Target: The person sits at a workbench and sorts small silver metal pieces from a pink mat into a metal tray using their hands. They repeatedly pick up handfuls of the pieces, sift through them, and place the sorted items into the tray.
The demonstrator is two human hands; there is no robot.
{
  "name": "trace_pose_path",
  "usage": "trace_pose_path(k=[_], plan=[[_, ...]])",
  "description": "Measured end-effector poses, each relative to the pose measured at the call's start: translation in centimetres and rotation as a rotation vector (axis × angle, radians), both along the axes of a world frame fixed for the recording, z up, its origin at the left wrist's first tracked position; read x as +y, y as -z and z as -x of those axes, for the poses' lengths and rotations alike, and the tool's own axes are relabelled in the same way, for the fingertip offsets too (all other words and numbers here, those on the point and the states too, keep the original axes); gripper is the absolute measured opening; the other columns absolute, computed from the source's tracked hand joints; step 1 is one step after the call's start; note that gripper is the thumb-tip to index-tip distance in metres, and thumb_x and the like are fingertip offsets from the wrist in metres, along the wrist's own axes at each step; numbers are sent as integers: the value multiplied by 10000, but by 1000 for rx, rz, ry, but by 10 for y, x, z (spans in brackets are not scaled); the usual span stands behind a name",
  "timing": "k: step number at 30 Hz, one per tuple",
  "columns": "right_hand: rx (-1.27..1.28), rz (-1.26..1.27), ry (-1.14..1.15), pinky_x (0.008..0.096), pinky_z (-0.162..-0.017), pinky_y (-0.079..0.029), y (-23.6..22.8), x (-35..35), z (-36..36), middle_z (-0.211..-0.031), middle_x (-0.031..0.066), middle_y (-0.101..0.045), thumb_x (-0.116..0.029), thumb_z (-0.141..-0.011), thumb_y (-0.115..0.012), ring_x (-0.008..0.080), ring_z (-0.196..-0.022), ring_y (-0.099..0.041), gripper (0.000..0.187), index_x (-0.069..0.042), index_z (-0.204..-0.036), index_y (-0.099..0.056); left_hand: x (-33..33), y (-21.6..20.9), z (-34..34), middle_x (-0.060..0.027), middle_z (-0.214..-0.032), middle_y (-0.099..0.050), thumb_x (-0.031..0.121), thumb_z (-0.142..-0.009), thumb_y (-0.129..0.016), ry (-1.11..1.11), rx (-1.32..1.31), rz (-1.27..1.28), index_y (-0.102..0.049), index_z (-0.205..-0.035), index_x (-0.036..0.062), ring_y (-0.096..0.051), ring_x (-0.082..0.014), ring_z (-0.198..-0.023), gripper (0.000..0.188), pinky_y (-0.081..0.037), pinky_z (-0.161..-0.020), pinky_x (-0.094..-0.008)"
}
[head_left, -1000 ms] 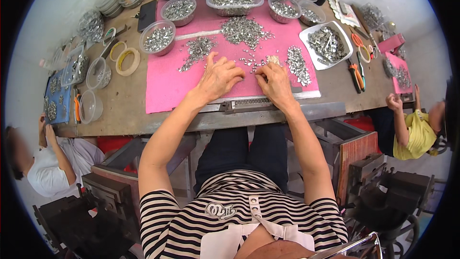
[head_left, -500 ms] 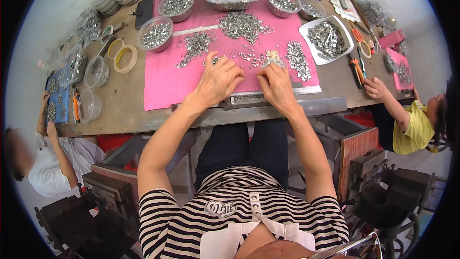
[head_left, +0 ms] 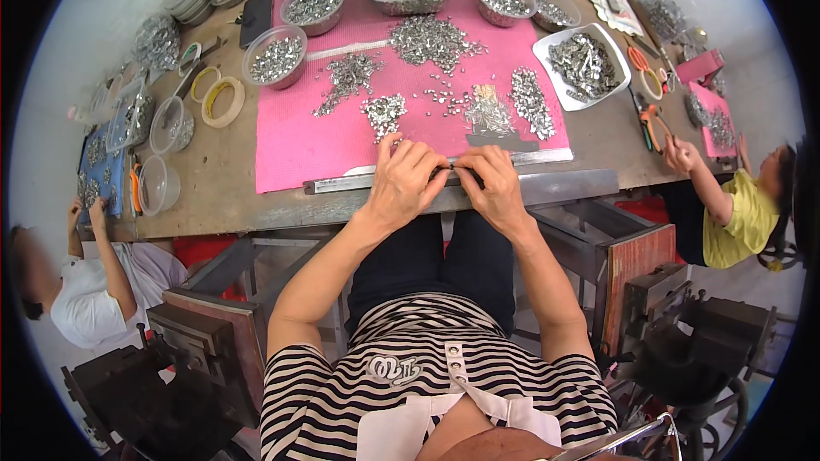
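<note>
The left hand and right hand meet at the front edge of the tabletop, fingers curled narrow, pinching betw. them a small metal piece. Just behind lies a pink mat w/ heaps of small metal parts and bowls toward the far edge. Two other persons sit at the left and right ends.

- A mat is lying on the table, with heaps of small metal parts sitting on it.
- Bowls are standing along its far and left edges.
- A tray is sitting at its right.
- Tape rolls are lying left of the mat.
- A metal bar is lying along the near edge.
</note>
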State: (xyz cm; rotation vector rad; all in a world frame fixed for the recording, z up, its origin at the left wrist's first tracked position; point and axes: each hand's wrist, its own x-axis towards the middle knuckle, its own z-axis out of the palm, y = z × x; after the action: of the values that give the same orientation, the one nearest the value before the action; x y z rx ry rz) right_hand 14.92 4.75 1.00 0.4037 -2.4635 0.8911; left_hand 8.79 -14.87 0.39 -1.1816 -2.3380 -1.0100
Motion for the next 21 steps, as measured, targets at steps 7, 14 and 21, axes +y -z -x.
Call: trace_pose_path(k=[7, 14, 21], plan=[[1, 34, 5, 393, -824, -453, -5, 8, 6, -978, 73, -682, -9, -857, -764, 267, -932, -646, 144, -37, -988, -715, 0, -2, -2, -43, -899, -652, 135, -870, -785, 4, -42, -40, -719, -1005, 90, -621, -244, -887, 157, -392, -1053, -484], [40, -76, 171, 415, -819, -426, 2, 15, 59, -881, 69, -626, -101, -883, -763, 274, -883, -609, 80, -65, -947, -731, 9, 3, -4, -26, -901, -675, 171, -880, -791, -91, -15, -5, -735, -998, 98, -628, -231, -884, 149, -378, -1074, -477], [40, -240, 233, 427, -855, -423, 8, 12, 82, -905, 78, -637, -127, -855, -780, 283, -918, -604, 102, -80, -929, -727, 3, -7, 32, -20, -916, -683, 205, -919, -760, -183, 10, 21, -747, -1004, 116, -631, -227, -925, 124, -318, -1101, -550]])
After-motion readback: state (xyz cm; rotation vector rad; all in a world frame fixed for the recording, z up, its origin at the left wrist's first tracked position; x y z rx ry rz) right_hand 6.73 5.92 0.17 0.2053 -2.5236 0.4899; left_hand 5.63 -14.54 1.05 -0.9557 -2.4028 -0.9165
